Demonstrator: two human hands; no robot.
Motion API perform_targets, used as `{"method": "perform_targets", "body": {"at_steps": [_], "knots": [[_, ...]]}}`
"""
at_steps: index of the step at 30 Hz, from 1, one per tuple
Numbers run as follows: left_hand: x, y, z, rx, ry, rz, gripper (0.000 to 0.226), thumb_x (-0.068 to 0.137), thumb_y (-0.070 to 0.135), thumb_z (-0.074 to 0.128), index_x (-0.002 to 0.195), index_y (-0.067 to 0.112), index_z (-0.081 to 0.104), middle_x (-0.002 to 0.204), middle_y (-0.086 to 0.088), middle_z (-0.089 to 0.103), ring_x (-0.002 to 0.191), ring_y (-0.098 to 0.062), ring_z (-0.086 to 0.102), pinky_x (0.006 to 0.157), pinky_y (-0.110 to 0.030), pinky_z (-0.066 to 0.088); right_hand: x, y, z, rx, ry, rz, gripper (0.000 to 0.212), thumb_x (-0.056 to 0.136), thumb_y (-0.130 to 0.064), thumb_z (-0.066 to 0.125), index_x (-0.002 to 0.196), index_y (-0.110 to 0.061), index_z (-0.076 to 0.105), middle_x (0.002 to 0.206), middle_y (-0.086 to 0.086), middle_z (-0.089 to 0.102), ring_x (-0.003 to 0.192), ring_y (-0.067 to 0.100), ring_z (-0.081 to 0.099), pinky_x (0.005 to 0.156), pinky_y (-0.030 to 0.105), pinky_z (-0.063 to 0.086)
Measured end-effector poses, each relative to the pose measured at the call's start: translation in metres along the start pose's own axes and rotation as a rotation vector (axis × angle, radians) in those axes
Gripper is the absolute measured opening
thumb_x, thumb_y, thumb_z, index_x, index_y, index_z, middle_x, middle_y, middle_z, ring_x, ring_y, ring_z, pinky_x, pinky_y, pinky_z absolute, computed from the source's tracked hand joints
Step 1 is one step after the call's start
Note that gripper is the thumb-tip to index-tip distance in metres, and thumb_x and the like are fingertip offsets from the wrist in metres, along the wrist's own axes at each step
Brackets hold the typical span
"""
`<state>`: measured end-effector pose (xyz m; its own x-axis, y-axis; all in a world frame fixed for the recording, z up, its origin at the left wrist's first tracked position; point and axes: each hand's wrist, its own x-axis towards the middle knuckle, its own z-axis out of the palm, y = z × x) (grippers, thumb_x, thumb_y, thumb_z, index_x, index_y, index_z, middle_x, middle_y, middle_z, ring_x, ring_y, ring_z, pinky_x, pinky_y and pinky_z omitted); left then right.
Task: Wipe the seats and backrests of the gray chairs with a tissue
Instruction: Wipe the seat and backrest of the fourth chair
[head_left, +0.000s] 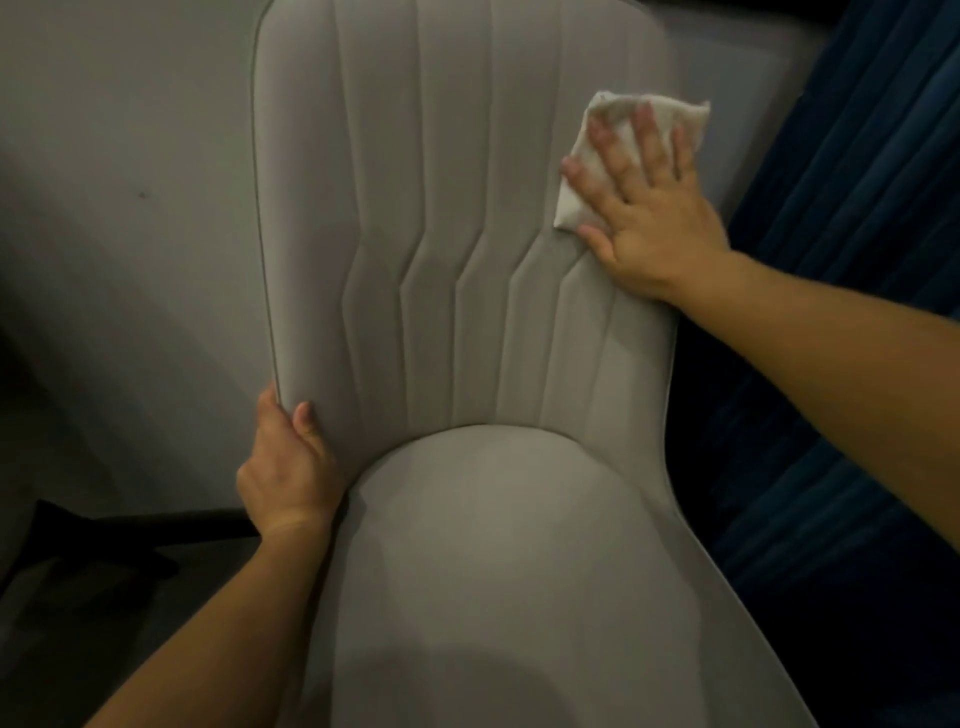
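Fingers (613, 150) of the right hand (649, 218), straight and spread, press flat on a folded white tissue (582, 192); nothing is curled round it. The tissue lies against the front of the backrest (415, 208), at its right edge and in its upper half, with its far corner reaching just past that edge. The palm rests on the backrest below the tissue, and the bare forearm runs off toward the lower right.

The thumb (304, 415) of the left hand (285, 478) lies on the front face of the backrest at its lower left edge, while the other fingers wrap behind that edge and are hidden; the hand grips the backrest there, just above where it meets the seat (493, 571). Its forearm leads down to the lower left corner.

The gray chair (649, 467) shows a backrest with vertical stitched channels that kink midway, and a smooth rounded seat whose rear edge curves up against the backrest's lower edge. A shadow falls across the front of the seat.

Behind the chair stands a pale wall (130, 182). A dark blue curtain (857, 208) hangs in folds beside the chair's right edge.
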<state>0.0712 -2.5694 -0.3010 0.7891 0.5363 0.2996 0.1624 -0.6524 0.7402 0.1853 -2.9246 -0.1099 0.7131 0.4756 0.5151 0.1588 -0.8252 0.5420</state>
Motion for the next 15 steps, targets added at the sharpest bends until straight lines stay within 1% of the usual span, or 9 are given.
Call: {"method": "perform_targets", "body": {"at_steps": [1, 3, 4, 6, 9, 12, 15], "knots": [[0.000, 0.000, 0.000, 0.007, 0.004, 0.003, 0.041, 0.103, 0.034, 0.034, 0.137, 0.012, 0.040, 0.116, -0.031, 0.062, 0.094, -0.056, 0.057, 0.080, -0.052, 0.042, -0.011, -0.010, 0.006, 0.014, -0.008, 0.004, 0.067, 0.102, -0.054, 0.028, 0.159, -0.032, 0.003, 0.168, 0.006, -0.006, 0.151, 0.041, -0.007, 0.117, 0.063, -0.008], [0.000, 0.000, 0.000, 0.012, 0.008, 0.006, 0.043, 0.103, 0.035, 0.034, 0.139, 0.012, 0.039, 0.118, -0.031, 0.061, 0.096, -0.056, 0.057, 0.082, -0.052, 0.042, -0.042, -0.027, 0.025, -0.004, -0.019, -0.062, 0.065, 0.102, -0.053, 0.030, 0.160, -0.029, 0.012, 0.167, 0.006, 0.002, 0.152, 0.040, -0.005, 0.116, 0.061, -0.013], [0.000, 0.000, 0.000, 0.008, 0.005, 0.005, 0.043, 0.103, 0.035, 0.034, 0.139, 0.011, 0.039, 0.119, -0.031, 0.061, 0.097, -0.056, 0.057, 0.082, -0.053, 0.042, -0.061, -0.034, 0.034, -0.025, -0.024, -0.120, 0.063, 0.103, -0.053, 0.031, 0.159, -0.029, 0.017, 0.167, 0.006, 0.007, 0.152, 0.039, -0.003, 0.117, 0.060, -0.012], [0.000, 0.000, -0.001, 0.001, -0.005, -0.007, 0.044, 0.104, 0.035, 0.034, 0.141, 0.011, 0.038, 0.120, -0.031, 0.060, 0.099, -0.056, 0.056, 0.084, -0.053, 0.042, -0.099, -0.042, 0.047, -0.049, -0.059, -0.259, 0.059, 0.104, -0.052, 0.033, 0.158, -0.028, 0.026, 0.165, 0.006, 0.016, 0.153, 0.037, 0.003, 0.120, 0.061, -0.004], [-0.001, 0.001, -0.002, -0.002, -0.009, -0.011, 0.044, 0.104, 0.034, 0.034, 0.141, 0.011, 0.038, 0.120, -0.032, 0.060, 0.099, -0.056, 0.056, 0.084, -0.052, 0.042, -0.138, -0.044, 0.052, -0.061, -0.202, -0.447, 0.057, 0.103, -0.051, 0.031, 0.155, -0.027, 0.034, 0.165, 0.004, 0.018, 0.153, 0.035, 0.006, 0.121, 0.061, 0.004], [-0.001, 0.002, -0.004, -0.016, -0.020, -0.001, 0.042, 0.104, 0.035, 0.034, 0.138, 0.012, 0.039, 0.117, -0.030, 0.061, 0.097, -0.056, 0.056, 0.081, -0.052, 0.042, -0.165, -0.046, 0.051, -0.068, -0.351, -0.590, 0.058, 0.100, -0.052, 0.035, 0.152, -0.026, 0.040, 0.164, 0.003, 0.021, 0.153, 0.033, 0.006, 0.121, 0.059, 0.006], [-0.001, 0.002, -0.005, -0.019, -0.032, -0.006, 0.042, 0.104, 0.033, 0.034, 0.139, 0.012, 0.038, 0.120, -0.030, 0.061, 0.099, -0.055, 0.056, 0.082, -0.051, 0.041, -0.187, -0.051, 0.053, -0.071, -0.399, -0.637, 0.058, 0.099, -0.051, 0.034, 0.151, -0.025, 0.043, 0.163, 0.002, 0.025, 0.153, 0.032, 0.005, 0.122, 0.057, 0.004]]}}
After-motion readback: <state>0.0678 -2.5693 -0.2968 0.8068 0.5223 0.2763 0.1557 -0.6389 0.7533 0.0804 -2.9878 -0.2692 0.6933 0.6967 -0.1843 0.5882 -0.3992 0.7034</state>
